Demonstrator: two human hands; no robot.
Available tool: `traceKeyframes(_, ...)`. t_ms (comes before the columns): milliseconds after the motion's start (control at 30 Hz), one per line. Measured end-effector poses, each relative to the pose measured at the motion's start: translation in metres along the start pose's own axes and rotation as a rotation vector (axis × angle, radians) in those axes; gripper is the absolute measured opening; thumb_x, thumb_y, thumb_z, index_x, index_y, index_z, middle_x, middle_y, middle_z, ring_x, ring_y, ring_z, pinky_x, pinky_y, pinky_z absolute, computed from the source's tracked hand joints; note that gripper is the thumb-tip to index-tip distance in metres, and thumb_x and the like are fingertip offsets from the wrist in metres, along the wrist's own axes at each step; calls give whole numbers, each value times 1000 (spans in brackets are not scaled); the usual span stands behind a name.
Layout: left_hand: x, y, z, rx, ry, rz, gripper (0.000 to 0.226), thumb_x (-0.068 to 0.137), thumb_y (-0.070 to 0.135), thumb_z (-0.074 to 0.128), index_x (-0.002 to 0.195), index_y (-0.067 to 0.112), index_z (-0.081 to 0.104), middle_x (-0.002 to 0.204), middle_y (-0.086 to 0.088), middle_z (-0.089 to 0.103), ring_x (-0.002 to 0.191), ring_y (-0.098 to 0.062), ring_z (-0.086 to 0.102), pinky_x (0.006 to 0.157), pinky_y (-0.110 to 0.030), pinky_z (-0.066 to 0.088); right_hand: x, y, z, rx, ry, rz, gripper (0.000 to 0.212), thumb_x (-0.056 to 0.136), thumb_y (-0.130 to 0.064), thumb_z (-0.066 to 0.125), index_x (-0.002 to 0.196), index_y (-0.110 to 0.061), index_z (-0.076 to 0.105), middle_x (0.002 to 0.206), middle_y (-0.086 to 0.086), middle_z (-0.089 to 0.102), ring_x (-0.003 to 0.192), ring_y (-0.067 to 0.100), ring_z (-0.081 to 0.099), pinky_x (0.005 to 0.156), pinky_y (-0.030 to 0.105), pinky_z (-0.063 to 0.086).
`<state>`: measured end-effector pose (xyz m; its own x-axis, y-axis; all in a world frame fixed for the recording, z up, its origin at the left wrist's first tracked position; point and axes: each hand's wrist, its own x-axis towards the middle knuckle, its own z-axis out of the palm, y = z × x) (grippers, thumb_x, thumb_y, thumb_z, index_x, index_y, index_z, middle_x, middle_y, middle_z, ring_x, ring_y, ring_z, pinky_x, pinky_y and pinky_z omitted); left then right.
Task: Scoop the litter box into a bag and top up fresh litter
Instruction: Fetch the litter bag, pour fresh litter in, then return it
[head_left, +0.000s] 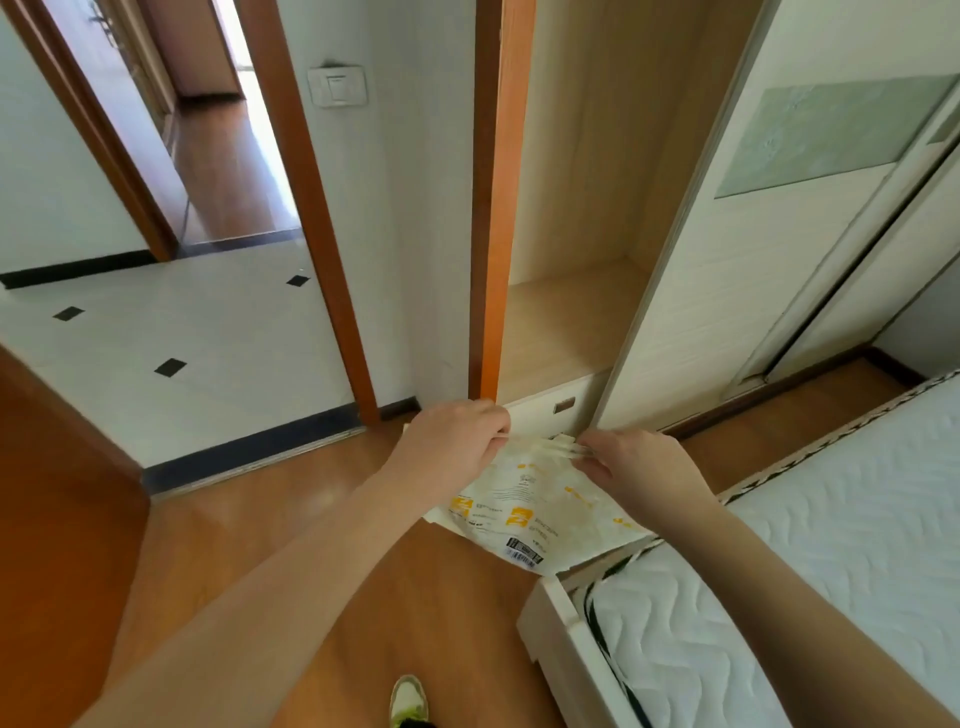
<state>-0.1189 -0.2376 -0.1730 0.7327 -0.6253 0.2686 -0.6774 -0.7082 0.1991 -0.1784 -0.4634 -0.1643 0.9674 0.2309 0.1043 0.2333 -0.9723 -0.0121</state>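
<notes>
Both hands are out in front, low over the wooden floor (322, 519), and each has hold of the top edge of a white bag (540, 499). The left hand (447, 441) has its fingers curled down tight, pinching the left end of the bag's mouth. The right hand (639, 462) pinches the right end between thumb and fingertips, with the top edge pulled taut between the two. The bag hangs from that edge and slopes toward the near side, its lower corner just beside the corner of the bed frame (556, 634). Whether anything is inside it cannot be told; the mouth looks closed and the face lies fairly flat.

The bag is printed with yellow-orange blocks and small dark lines of text, too small and blurred to read, and there is a black-and-white barcode label (524, 548) near its lower edge.

Beyond the hands stands an open wardrobe (571, 312) with a bare light-wood shelf. A quilted white mattress (831, 545) lies on the right, and a shoe (408, 699) shows at the near edge.
</notes>
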Motion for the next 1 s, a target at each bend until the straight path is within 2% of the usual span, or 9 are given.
traceKeyframes(133,49,-47,8,51,42,208,3,86,16,66,89,15,67,80,3,62,69,-17,57,59,-36,51,49,6,3,-38,-3,115,21,97,-39,46,101,-22,58,75,-5,62,68,20,62,54,29,41)
traceKeyframes(167,60,-56,9,43,63,242,5,83,13,70,87,14,66,77,2,61,66,-17,57,57,-37,51,58,8,3,-47,-1,153,21,96,-39,46,100,-22,58,74,-5,62,67,20,62,55,29,44)
traceKeyframes(233,83,-69,11,18,94,295,6,82,12,70,86,14,66,75,2,60,65,-18,56,56,-37,50,73,12,5,-48,17,220,19,96,-38,49,97,-22,59,73,-7,62,65,18,61,55,31,49)
traceKeyframes(367,125,-84,14,32,148,385,5,85,12,68,86,15,66,78,1,62,69,-20,57,60,-35,45,98,23,9,-44,142,291,11,90,-29,62,87,-18,60,65,-7,59,54,19,58,45,31,44)
traceKeyframes(500,169,-92,20,16,146,411,3,85,13,68,85,15,66,79,1,62,72,-21,57,63,-33,44,116,40,10,-39,129,362,10,94,-29,55,93,-19,58,71,-8,59,61,18,58,50,33,48)
traceKeyframes(633,213,-92,25,-28,113,436,6,81,15,73,81,15,67,75,3,62,69,-19,58,65,-30,42,131,69,10,-36,211,405,10,88,-25,64,83,-18,57,62,-14,43,51,15,49,41,29,40)
traceKeyframes(800,280,-98,42,-6,6,415,7,83,19,63,77,17,64,74,4,62,73,-19,57,70,-35,44,169,118,16,-50,222,374,12,87,-29,66,82,-20,61,61,-12,54,49,15,55,40,29,44)
traceKeyframes(1000,362,-98,71,171,6,450,19,65,18,75,58,19,57,55,5,51,54,-18,51,53,-27,38,221,192,32,-21,211,345,11,79,-29,73,79,-25,63,58,-11,57,45,14,55,37,26,40)
